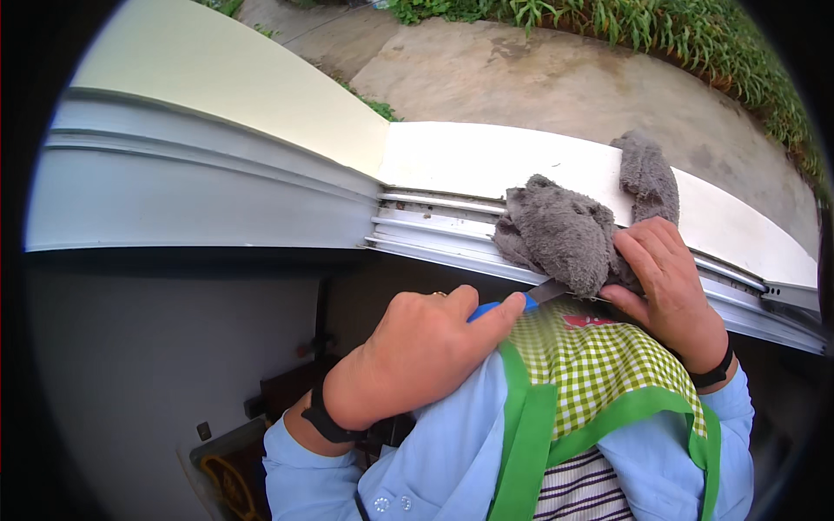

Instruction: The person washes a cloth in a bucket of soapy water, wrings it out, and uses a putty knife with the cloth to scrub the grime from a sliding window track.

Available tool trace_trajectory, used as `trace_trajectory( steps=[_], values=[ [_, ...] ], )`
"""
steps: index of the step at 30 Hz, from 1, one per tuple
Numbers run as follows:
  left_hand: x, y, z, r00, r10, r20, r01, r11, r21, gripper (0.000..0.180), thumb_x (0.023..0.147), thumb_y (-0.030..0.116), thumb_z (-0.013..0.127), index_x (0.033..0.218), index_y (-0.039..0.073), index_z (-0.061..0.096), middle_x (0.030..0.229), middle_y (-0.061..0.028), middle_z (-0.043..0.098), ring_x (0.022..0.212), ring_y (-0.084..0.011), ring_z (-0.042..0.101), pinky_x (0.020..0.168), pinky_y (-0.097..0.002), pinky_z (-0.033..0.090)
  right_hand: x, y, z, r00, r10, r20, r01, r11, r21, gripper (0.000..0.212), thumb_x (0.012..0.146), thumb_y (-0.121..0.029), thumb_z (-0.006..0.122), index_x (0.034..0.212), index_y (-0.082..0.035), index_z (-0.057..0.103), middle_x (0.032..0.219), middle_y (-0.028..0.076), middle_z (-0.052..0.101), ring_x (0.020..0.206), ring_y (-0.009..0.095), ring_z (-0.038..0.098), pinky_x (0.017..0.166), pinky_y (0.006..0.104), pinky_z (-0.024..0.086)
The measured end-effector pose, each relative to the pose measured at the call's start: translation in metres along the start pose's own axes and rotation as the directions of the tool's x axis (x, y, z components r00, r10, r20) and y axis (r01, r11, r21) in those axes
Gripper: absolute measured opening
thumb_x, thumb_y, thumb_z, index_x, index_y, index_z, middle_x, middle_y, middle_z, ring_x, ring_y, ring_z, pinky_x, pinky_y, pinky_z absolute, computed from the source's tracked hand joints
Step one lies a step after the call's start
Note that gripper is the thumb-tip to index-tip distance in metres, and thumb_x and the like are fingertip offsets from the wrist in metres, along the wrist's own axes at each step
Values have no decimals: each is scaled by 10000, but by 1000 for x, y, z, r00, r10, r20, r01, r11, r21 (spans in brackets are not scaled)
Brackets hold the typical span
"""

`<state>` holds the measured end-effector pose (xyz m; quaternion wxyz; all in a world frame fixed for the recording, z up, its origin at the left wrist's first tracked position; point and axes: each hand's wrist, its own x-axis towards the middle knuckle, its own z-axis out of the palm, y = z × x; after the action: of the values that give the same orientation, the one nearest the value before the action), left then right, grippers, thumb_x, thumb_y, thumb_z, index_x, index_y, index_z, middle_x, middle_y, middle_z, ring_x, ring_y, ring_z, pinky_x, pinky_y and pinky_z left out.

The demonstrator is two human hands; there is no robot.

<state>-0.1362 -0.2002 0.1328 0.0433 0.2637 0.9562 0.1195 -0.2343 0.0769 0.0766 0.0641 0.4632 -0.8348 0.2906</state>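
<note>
My left hand (pixel 415 347) is closed around a tool with a blue handle (pixel 525 304) and a flat grey metal blade. The blade's tip disappears under a bunched grey towelling cloth (pixel 560 230), so its end is hidden. My right hand (pixel 662 282) grips the cloth's right side, thumb below and fingers on top. The cloth lies crumpled over the white sliding-window track (pixel 434 227). One end of it drapes across the outer sill (pixel 486 148).
Dark specks of dirt show in the track's grooves left of the cloth. A white window frame (pixel 200 174) rises at the left. Outside lie a concrete path (pixel 521 78) and green plants (pixel 660 35). A dark object with a gold pattern (pixel 230 482) stands at lower left.
</note>
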Motion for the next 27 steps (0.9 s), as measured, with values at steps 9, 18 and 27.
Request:
trace_trajectory(
  steps=[9, 18, 27],
  values=[
    [34, -19, 9, 992, -18, 124, 103, 681, -725, 281, 930, 74, 594, 1194, -2, 648, 835, -111, 694, 627, -121, 618, 607, -250, 504, 1, 0, -7, 984, 158, 85, -169, 975, 147, 467, 788, -18, 683, 1233, -21, 540, 1044, 150, 579, 988, 350, 568, 866, 414, 467],
    [114, -4, -58, 914, -284, -289, -259, 138, -956, 424, 1035, 280, 498, 1356, 3, 495, 756, -62, 581, 452, -17, 384, 386, -142, 286, 141, -10, -148, 817, 511, -267, -350, 807, 476, 196, 948, -81, 501, 1014, 27, 651, 835, 191, 644, 790, 284, 637, 817, 378, 520],
    [112, -29, -44, 954, -208, -218, -191, 142, -971, 397, 1017, 263, 538, 1333, 23, 546, 726, -18, 567, 481, -8, 399, 397, -153, 284, 99, 23, -204, 900, 13, -436, -119, 969, -217, 240, 1011, -148, 509, 1096, 38, 636, 945, 56, 686, 865, 117, 609, 802, 264, 509]
  ],
)
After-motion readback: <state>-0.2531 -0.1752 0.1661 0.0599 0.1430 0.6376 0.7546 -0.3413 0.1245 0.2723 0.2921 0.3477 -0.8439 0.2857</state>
